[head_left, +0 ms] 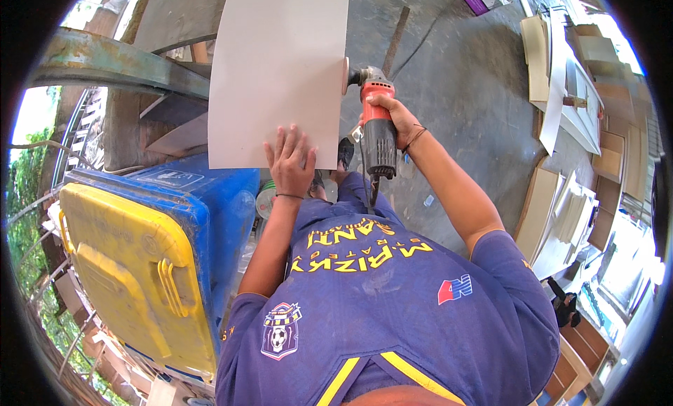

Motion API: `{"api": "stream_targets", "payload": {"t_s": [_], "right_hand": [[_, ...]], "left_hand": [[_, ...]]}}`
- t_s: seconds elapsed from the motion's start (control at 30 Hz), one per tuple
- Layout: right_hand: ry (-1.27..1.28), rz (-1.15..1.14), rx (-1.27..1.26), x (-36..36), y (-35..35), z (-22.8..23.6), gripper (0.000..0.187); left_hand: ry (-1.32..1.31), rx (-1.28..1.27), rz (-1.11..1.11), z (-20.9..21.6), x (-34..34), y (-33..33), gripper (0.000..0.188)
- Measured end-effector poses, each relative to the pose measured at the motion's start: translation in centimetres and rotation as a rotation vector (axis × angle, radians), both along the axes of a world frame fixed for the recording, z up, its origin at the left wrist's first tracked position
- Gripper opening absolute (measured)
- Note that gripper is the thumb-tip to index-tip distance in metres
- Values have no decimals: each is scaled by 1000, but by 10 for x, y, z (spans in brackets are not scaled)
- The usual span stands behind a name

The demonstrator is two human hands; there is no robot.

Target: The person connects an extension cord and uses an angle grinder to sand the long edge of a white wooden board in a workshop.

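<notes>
A pale, flat board [277,70] stretches away in front of me, its near edge close to my body. My left hand [291,157] lies on the board near that edge, fingers spread and holding nothing. In my right hand [394,119] is a red and black angle grinder [379,129], gripped around its body. The grinder's disc [345,75] stands on edge at the board's right side, touching it or very close; which one I cannot tell. From the tool's rear end a dark cord hangs toward my legs.
On my left stands a blue bin [231,196] with a yellow lid [133,266]. A metal beam [126,66] runs behind the board's left side. Wooden cabinet pieces [561,91] line the right. A purple box [484,0] and a dark strip [397,38] lie on the grey floor [456,126].
</notes>
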State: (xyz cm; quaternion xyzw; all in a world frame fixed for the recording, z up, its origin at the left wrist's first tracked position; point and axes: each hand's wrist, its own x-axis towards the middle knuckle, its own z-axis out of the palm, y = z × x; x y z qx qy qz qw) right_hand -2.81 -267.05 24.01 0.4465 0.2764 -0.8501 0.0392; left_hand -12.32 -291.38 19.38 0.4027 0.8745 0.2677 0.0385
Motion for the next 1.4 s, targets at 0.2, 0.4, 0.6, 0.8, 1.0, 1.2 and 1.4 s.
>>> {"api": "stream_targets", "payload": {"t_s": [0.2,0.4,0.6,0.8,1.0,1.2,1.4], "right_hand": [[0,21,10,-16,22,1,43],[4,21,43,-28,39,2,43],[9,34,37,-39,53,-2,43],[32,46,50,-51,69,-2,42],[46,52,46,-66,87,-6,41],[30,34,53,-56,76,-6,39],[30,16,49,-32,42,1,37]], "left_hand": [[-9,14,40,-1,4,3,32],[-8,-16,71,-1,6,5,33],[-6,-17,79,1,8,7,33],[-26,0,92,2,10,8,34],[-14,-14,95,0,10,8,34],[-32,-26,58,2,8,5,32],[-21,-39,24,3,6,1,32]]}}
